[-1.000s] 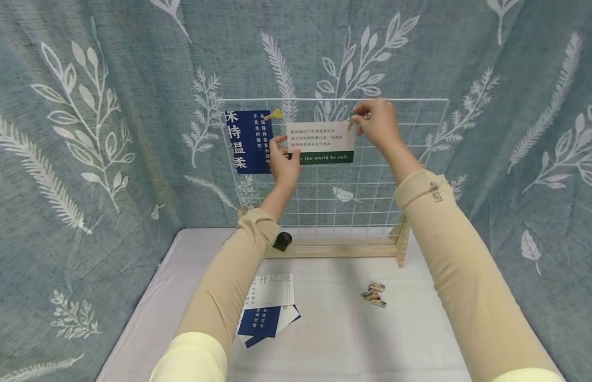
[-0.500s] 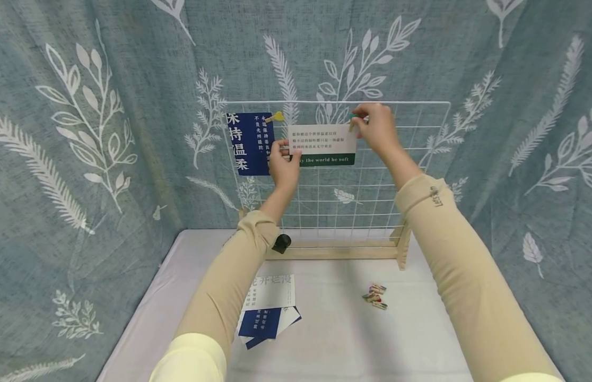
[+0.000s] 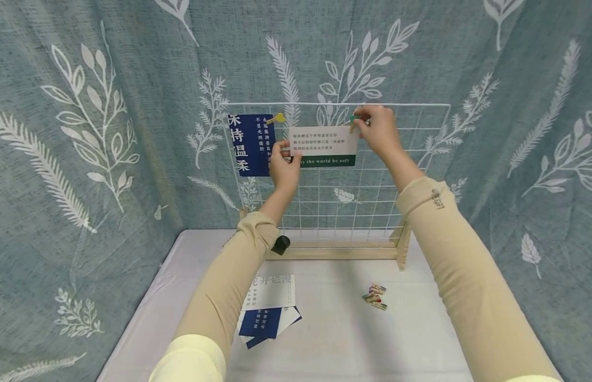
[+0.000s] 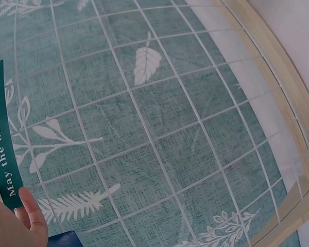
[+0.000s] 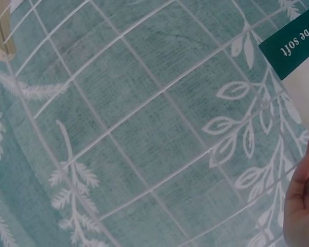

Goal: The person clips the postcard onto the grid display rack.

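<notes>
A white postcard with a green band along its bottom edge is held up against a white wire grid. Its left edge is pinched by my left hand, thumb in front; the left wrist view shows the green band beside that thumb. At the card's upper right corner my right hand pinches a small clothespin with a green tip. Whether its jaws sit over the wire is hidden. Left of my hands, a dark blue card hangs on the grid by a clothespin with a yellow heart.
The grid stands in a wooden base on a white-covered table. Several blue and white cards lie stacked at the front left, partly behind my left sleeve. Several small clothespins lie in a pile to the right. Leaf-patterned cloth surrounds the table.
Both hands stay at the card with the same holds. The whole scene sits slightly lower in the head view than before; otherwise little differs.
</notes>
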`<action>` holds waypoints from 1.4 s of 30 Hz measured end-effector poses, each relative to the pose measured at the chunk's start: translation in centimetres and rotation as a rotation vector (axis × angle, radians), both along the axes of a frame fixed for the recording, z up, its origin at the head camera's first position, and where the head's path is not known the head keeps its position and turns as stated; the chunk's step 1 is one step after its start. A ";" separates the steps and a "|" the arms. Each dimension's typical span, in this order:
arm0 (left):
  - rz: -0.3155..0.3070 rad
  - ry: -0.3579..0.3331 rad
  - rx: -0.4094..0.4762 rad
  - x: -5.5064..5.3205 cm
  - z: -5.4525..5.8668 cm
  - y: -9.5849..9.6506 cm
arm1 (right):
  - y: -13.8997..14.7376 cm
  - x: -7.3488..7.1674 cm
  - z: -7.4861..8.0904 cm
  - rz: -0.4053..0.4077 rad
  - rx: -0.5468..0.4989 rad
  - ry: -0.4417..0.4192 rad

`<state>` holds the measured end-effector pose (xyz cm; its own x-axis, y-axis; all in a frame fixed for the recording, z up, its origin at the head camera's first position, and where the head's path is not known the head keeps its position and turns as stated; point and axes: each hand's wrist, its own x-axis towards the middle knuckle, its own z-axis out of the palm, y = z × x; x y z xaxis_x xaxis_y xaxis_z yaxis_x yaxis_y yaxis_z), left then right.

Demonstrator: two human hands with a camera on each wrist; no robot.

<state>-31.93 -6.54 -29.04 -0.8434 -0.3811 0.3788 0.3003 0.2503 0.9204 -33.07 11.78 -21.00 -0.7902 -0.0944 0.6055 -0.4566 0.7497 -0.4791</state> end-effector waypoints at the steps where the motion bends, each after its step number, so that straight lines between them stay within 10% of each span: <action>1: 0.001 -0.003 -0.006 0.0 0.0 0.0 | 0.0 0.0 -0.1 -0.003 -0.006 0.001; 42: 0.005 0.037 0.018 1.9 0.2 -0.8 | 0.6 2.0 -0.7 -0.051 -0.040 0.060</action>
